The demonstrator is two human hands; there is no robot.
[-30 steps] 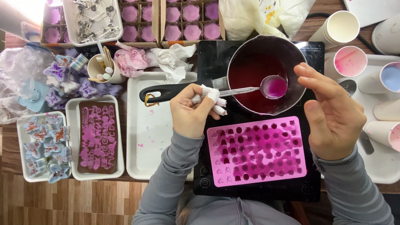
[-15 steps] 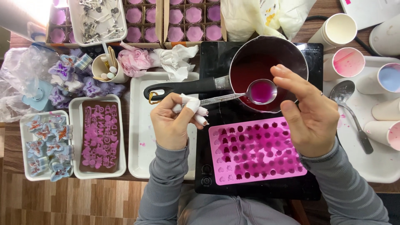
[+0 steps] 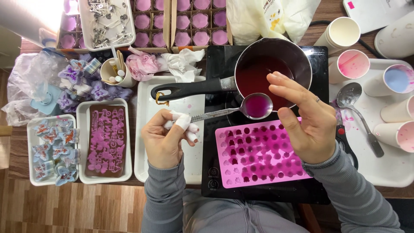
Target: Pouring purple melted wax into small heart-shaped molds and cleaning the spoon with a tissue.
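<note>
My left hand (image 3: 168, 138), with white tape on its fingers, grips the handle of a metal spoon (image 3: 255, 106) whose bowl holds purple-pink liquid. The bowl hangs just above the top edge of a pink silicone mould (image 3: 258, 152) with many small cavities. My right hand (image 3: 304, 118) hovers open beside the spoon bowl, fingers spread, over the mould's right part and the saucepan rim. A small saucepan (image 3: 297, 58) with dark red liquid and a black handle stands on a black induction hob (image 3: 217, 172) behind the mould.
A white tray (image 3: 148, 146) lies under my left hand. Left of it are a brown letter mould (image 3: 105, 142) and a tray of blue butterfly shapes (image 3: 51, 149). Paper cups (image 3: 353, 64) and a second spoon (image 3: 351, 97) sit right. Boxes of purple moulds (image 3: 189, 26) line the back.
The spoon of liquid has come out of the saucepan toward me, down to the mould's top edge. Both hands moved with it; the right hand stays open next to the bowl.
</note>
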